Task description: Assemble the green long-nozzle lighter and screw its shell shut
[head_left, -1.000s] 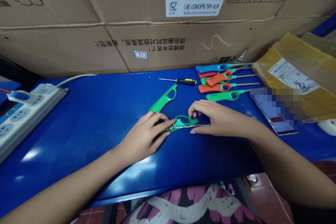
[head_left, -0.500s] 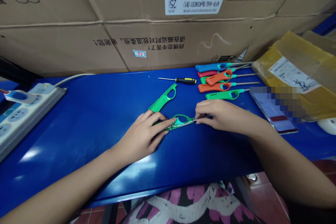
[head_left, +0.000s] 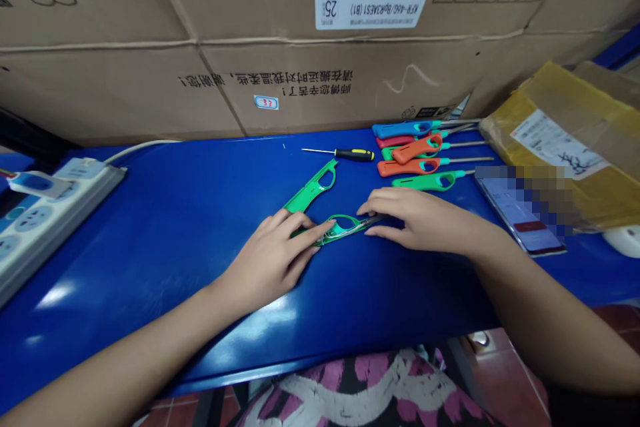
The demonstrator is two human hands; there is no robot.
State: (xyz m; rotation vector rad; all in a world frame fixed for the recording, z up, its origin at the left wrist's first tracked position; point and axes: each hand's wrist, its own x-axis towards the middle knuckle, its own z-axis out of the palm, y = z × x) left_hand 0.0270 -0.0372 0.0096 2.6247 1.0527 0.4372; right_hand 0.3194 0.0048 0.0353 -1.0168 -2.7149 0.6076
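Observation:
My left hand (head_left: 280,250) presses an opened green lighter (head_left: 345,232) to the table, its fingers closed over the handle end. A turquoise trigger, thin wires and a metal rod lie in that half shell. Around the rod end my right hand (head_left: 413,217) hovers with thumb and fingers apart. The rod (head_left: 376,219) runs between them, seemingly not pinched. Just behind my left hand lies the other green half shell (head_left: 310,190), its inner side up. Part of the lighter is hidden under my left fingers.
Several assembled lighters (head_left: 410,167) in blue, red, orange and green lie at the back right. A screwdriver (head_left: 353,154) rests beside them. At right are a phone (head_left: 520,213) and a yellow-taped package (head_left: 575,127). A power strip (head_left: 45,207) stands at left; a large carton (head_left: 280,53) backs the table.
My right thumb and fingers have spread from their pinch on the rod, and the hand has shifted slightly left. My left hand stays on the lighter.

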